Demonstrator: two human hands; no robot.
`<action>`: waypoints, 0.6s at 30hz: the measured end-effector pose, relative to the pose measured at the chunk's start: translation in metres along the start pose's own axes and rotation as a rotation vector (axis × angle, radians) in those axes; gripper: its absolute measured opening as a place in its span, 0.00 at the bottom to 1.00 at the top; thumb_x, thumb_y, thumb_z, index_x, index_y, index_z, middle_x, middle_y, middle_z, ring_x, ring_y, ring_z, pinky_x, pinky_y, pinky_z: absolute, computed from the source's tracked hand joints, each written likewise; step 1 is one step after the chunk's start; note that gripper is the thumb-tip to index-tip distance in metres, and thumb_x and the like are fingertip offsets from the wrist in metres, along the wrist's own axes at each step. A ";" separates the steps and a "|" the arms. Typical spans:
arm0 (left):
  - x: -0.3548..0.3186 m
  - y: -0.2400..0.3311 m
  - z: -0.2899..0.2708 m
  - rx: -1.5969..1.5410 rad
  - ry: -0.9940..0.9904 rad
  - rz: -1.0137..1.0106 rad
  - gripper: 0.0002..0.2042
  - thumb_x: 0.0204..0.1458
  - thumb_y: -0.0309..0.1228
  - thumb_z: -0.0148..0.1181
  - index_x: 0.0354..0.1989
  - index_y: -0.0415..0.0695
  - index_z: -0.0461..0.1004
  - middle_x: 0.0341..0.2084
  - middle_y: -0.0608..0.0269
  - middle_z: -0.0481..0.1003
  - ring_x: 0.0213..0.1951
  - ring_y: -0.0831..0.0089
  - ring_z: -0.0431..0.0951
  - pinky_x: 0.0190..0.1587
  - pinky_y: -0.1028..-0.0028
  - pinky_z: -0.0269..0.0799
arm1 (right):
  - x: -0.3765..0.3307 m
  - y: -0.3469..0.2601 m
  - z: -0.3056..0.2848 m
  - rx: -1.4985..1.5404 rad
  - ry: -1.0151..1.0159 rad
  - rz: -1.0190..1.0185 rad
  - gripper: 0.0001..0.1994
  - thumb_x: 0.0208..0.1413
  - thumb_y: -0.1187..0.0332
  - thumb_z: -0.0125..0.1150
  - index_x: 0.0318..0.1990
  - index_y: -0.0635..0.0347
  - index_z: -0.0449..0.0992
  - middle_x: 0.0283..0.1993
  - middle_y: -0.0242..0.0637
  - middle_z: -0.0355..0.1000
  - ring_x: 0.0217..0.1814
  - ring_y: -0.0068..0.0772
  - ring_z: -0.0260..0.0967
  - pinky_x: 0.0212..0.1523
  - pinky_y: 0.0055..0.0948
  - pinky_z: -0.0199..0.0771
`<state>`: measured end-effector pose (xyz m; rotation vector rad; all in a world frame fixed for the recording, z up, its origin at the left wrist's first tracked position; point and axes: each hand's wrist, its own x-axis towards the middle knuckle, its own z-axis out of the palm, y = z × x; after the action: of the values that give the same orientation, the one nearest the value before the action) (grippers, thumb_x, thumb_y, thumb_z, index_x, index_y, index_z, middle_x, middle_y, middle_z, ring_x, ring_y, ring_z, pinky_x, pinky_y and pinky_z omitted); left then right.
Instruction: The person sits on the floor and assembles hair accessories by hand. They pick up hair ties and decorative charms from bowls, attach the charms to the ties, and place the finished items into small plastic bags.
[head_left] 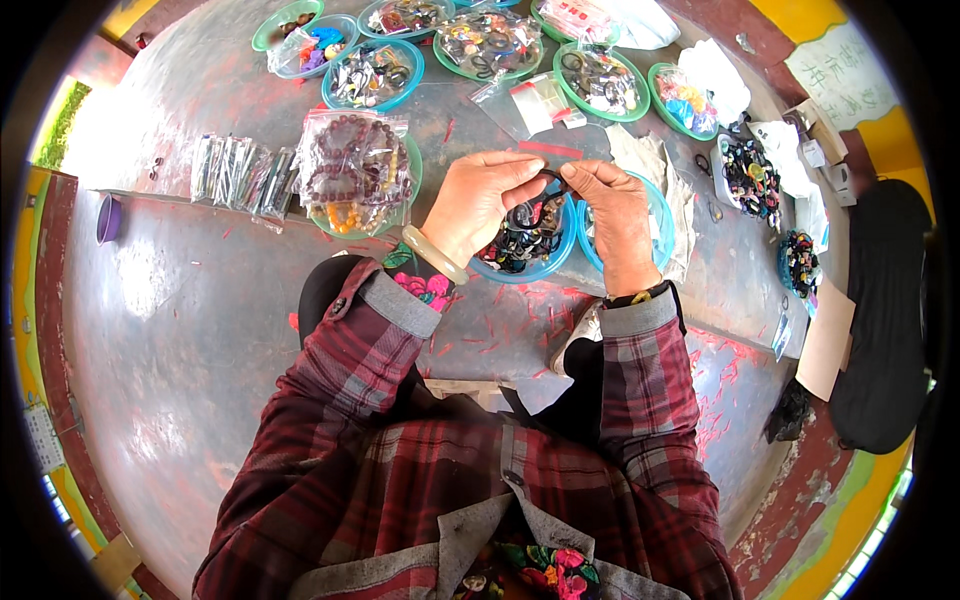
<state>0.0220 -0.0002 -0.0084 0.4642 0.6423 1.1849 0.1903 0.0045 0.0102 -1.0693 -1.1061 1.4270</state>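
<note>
Both hands are raised above the blue baskets in front of me, pinching a thin black hair tie [551, 176] between them. My left hand [472, 203], with a pale bangle at the wrist, has its thumb and fingers closed on one side of it. From the other side, the fingertips of my right hand [614, 215] grip it. Right below lies a blue basket [540, 273] filled with dark hair ties [527, 240], partly covered by my left hand. Another blue basket [667, 225] stands under my right hand, its contents mostly hidden.
A bag of dark red bead bracelets [352, 160] rests on a green basket beside several slim packets [243, 175]. Farther back stand baskets of bagged trinkets [490, 45]. At right are a tub of dark hair ties [748, 180] and cardboard [828, 340]. Red scraps [480, 330] litter the floor.
</note>
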 end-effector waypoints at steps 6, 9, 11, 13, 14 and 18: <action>0.000 -0.001 -0.001 0.026 0.005 -0.011 0.09 0.51 0.23 0.54 0.38 0.29 0.71 0.37 0.51 0.74 0.39 0.67 0.75 0.45 0.75 0.73 | 0.000 0.000 0.000 0.016 -0.004 0.024 0.06 0.48 0.72 0.63 0.31 0.66 0.77 0.26 0.29 0.73 0.26 0.15 0.65 0.29 0.15 0.65; 0.001 -0.002 -0.001 0.021 0.002 -0.013 0.09 0.51 0.23 0.55 0.38 0.29 0.71 0.37 0.51 0.74 0.38 0.67 0.76 0.44 0.76 0.73 | 0.001 0.002 -0.001 0.015 -0.003 0.013 0.06 0.48 0.72 0.63 0.31 0.66 0.77 0.26 0.29 0.73 0.26 0.15 0.65 0.28 0.15 0.64; 0.001 -0.002 -0.001 0.021 0.006 -0.012 0.09 0.51 0.23 0.54 0.38 0.28 0.71 0.37 0.51 0.74 0.39 0.67 0.75 0.44 0.77 0.73 | 0.000 0.001 0.000 0.014 0.007 0.010 0.06 0.48 0.72 0.63 0.30 0.66 0.77 0.26 0.29 0.73 0.26 0.14 0.65 0.27 0.15 0.64; 0.002 -0.002 -0.003 0.020 0.010 0.000 0.09 0.51 0.23 0.54 0.38 0.28 0.71 0.37 0.51 0.74 0.39 0.68 0.75 0.43 0.77 0.73 | 0.000 0.001 0.001 0.020 0.011 0.006 0.06 0.48 0.71 0.63 0.30 0.66 0.77 0.25 0.28 0.73 0.25 0.14 0.64 0.27 0.15 0.64; 0.003 -0.003 -0.004 0.020 0.011 0.012 0.09 0.51 0.22 0.54 0.38 0.28 0.71 0.37 0.51 0.74 0.39 0.68 0.75 0.43 0.78 0.73 | 0.000 0.001 0.002 0.028 0.012 0.002 0.06 0.48 0.71 0.63 0.30 0.66 0.77 0.25 0.28 0.72 0.25 0.14 0.64 0.26 0.15 0.64; 0.004 -0.004 -0.004 -0.008 0.003 0.025 0.09 0.52 0.22 0.53 0.37 0.28 0.71 0.36 0.51 0.74 0.39 0.69 0.75 0.44 0.78 0.73 | 0.000 0.001 0.002 0.013 0.014 -0.001 0.06 0.48 0.71 0.63 0.30 0.66 0.77 0.25 0.27 0.72 0.24 0.14 0.63 0.25 0.15 0.63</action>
<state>0.0227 0.0027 -0.0146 0.4646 0.6361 1.2115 0.1885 0.0046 0.0095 -1.0680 -1.0854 1.4221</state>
